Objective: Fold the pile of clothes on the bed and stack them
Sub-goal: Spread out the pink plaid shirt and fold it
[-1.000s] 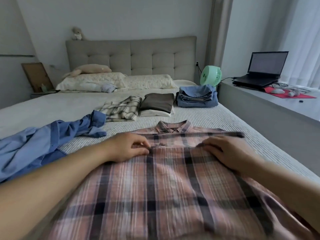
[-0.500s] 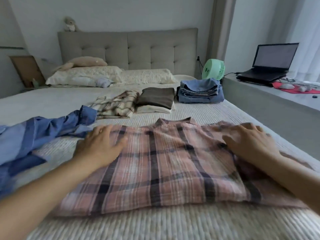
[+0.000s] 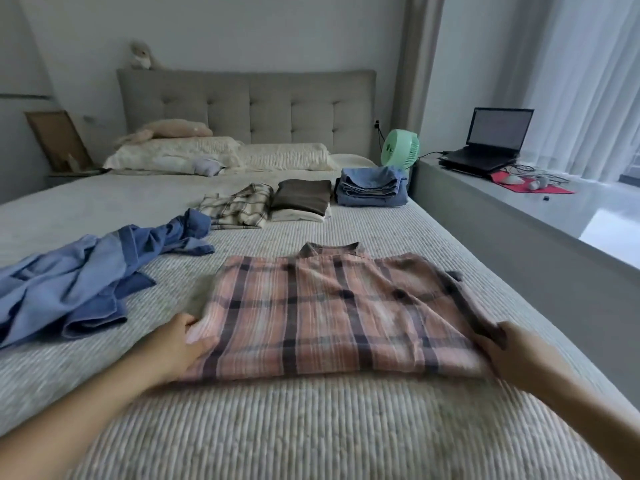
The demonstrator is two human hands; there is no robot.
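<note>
A pink plaid shirt (image 3: 332,306) lies folded on the bed (image 3: 311,427), collar pointing away from me. My left hand (image 3: 180,344) grips its near left corner, thumb on top. My right hand (image 3: 509,351) grips its near right corner. To the left an unfolded blue shirt (image 3: 79,282) lies crumpled. Farther back sit a folded beige plaid shirt (image 3: 239,209), a brown garment on a cream one (image 3: 301,199), and a stack of folded blue clothes (image 3: 370,188).
Pillows (image 3: 221,155) and a grey headboard (image 3: 246,105) are at the far end. A green fan (image 3: 401,148) stands at the bed's right corner. A grey ledge (image 3: 519,216) along the right holds a laptop (image 3: 491,140) and a red mat (image 3: 533,187).
Both hands slid from the top of the pink shirt down to its near corners and now grip them. The view has pulled back.
</note>
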